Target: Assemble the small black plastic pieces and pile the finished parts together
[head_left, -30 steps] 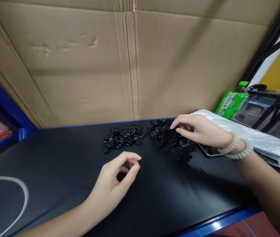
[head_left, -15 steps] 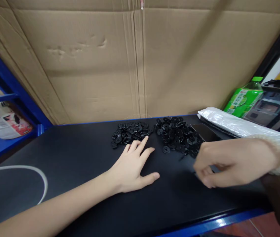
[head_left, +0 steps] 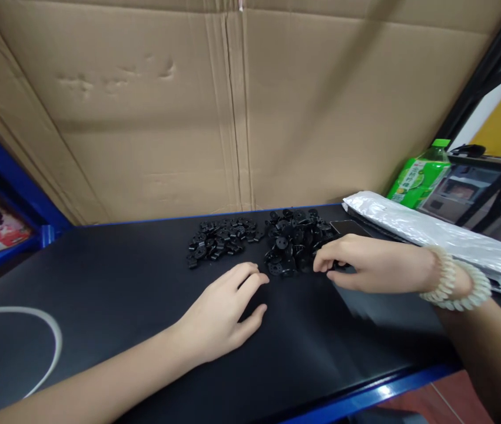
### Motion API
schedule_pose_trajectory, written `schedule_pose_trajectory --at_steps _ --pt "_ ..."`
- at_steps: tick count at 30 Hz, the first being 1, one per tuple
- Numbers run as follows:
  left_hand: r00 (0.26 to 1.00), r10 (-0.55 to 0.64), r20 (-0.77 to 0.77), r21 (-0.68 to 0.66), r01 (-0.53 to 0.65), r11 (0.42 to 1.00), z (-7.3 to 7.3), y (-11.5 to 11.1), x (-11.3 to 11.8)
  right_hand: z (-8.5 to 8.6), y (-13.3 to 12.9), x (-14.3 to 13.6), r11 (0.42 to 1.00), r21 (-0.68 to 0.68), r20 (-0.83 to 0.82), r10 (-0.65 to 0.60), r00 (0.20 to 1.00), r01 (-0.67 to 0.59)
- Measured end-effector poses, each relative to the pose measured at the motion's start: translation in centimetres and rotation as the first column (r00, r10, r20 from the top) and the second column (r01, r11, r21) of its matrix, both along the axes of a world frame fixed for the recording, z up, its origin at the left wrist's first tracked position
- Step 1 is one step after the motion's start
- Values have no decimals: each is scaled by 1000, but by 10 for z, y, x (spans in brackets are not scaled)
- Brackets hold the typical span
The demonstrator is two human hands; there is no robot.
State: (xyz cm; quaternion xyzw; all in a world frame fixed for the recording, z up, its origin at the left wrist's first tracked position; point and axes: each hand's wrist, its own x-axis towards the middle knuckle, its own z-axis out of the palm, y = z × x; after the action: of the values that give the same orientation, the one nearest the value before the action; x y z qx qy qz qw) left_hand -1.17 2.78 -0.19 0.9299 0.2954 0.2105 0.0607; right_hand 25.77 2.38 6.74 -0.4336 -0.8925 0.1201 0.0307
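Two heaps of small black plastic parts lie on the black tabletop. My left hand [head_left: 221, 315] rests low over the table just in front of the left heap [head_left: 221, 237]. Its fingers are loosely bent and apart from the thumb, with nothing in them. At the front right edge of the right heap [head_left: 292, 238], which has round discs with holes, is my right hand [head_left: 365, 262]. Its fingers curl down toward the parts, and the thumb tip stands a little apart from them. Whether its fingertips touch a part is hard to see.
A dark flat phone-like object [head_left: 349, 228] lies behind my right hand. Beyond it are a silvery plastic package [head_left: 427, 229] and a green-labelled bottle [head_left: 422, 176]. A cardboard wall [head_left: 153, 118] closes off the back. A white cable [head_left: 53, 330] loops at the left.
My right hand has moved from the front of the table up to the right heap. My left hand has drawn back slightly from the left heap, its fingers more bent. The view has shifted a little.
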Motion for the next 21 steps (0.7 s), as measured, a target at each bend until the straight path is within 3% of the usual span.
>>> schedule_pose_trajectory --at_steps 3,6,10,13,15,18,21 --pt "1000 -8 29 -18 8 1000 0 -1 -2 -1 -1 -8 1000 -7 -61 19 998 -19" --pt "996 -37 87 -39 40 998 1 -1 -3 -10 -4 -24 1000 2 -230 -3 973 4" --pt "989 -85 125 -102 98 990 2 3 -6 -32 -18 -54 994 -102 -498 -23 867 -32" --pt "985 -107 133 -132 124 983 1 7 -9 -48 -29 -71 986 -131 -566 12 824 -104" --pt "982 -72 176 -122 95 988 1 8 -11 -55 -30 -75 972 -223 -595 -72 801 -79" --pt "949 36 315 -151 13 988 2 4 -11 -58 -25 -75 869 -490 -681 -337 650 -63" --pt "896 62 439 -242 52 969 4 -5 -8 -55 -20 -73 687 -680 -716 -544 438 -258"
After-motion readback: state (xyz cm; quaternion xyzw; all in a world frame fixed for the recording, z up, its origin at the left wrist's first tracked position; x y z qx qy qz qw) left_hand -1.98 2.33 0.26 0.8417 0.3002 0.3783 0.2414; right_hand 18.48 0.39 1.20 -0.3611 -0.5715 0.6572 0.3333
